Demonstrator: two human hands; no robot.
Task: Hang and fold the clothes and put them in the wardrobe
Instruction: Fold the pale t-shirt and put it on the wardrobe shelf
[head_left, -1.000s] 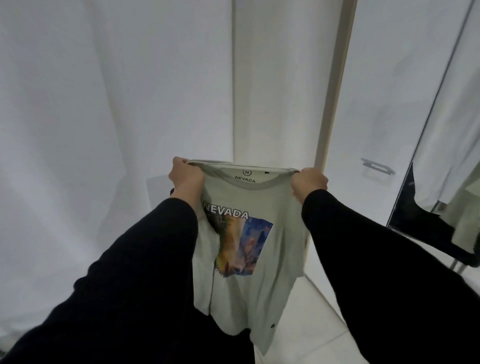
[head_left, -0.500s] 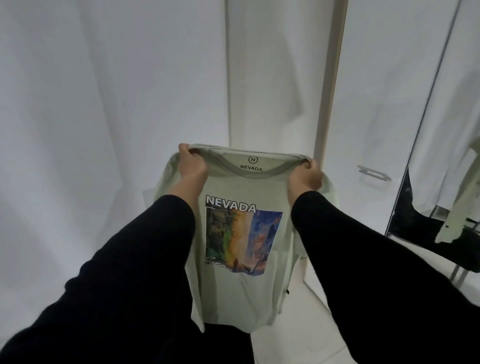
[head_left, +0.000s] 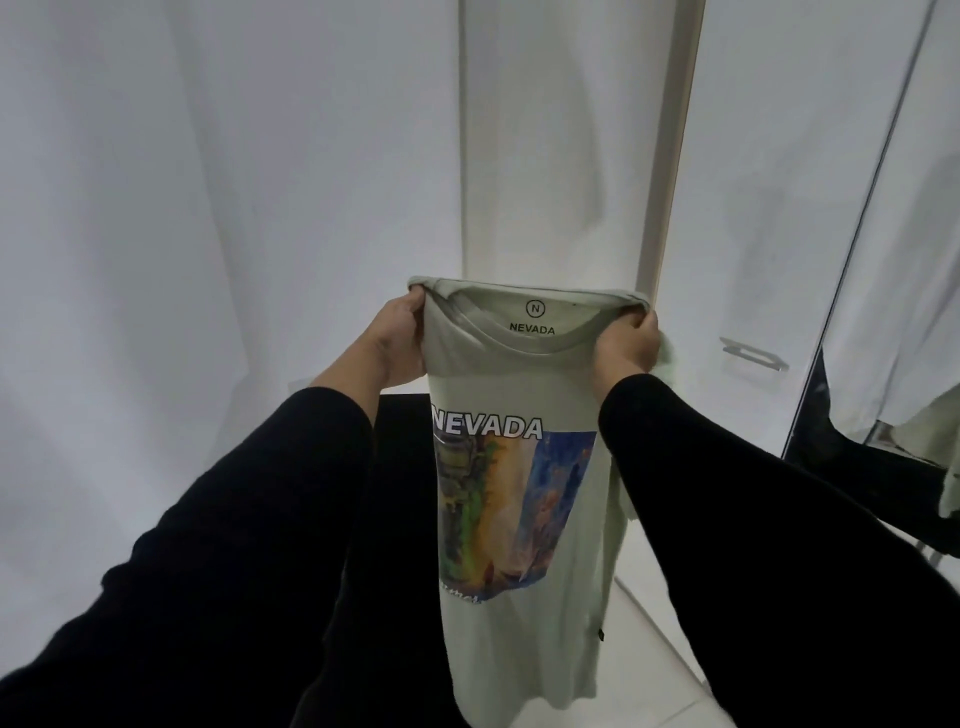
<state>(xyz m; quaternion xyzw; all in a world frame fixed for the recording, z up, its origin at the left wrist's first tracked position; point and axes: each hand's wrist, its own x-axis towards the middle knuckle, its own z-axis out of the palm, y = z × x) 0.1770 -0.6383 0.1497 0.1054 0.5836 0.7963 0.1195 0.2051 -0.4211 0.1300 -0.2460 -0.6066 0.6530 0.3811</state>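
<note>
Head view, frame centre: left hand (head_left: 396, 343) and right hand (head_left: 625, 345) grip the T-shirt (head_left: 519, 545), sleeves now tucked behind, folding underway.

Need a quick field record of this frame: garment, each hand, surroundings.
garment: pale green T-shirt, NEVADA print facing the camera, hanging lengthwise, sides turned back so it looks narrow
left hand: left hand grips the shirt's top left corner
right hand: right hand grips the top right corner
hanger: none visible
surroundings: white wardrobe door with a metal handle at right; mirror panel at far right; white floor tiles below
</note>
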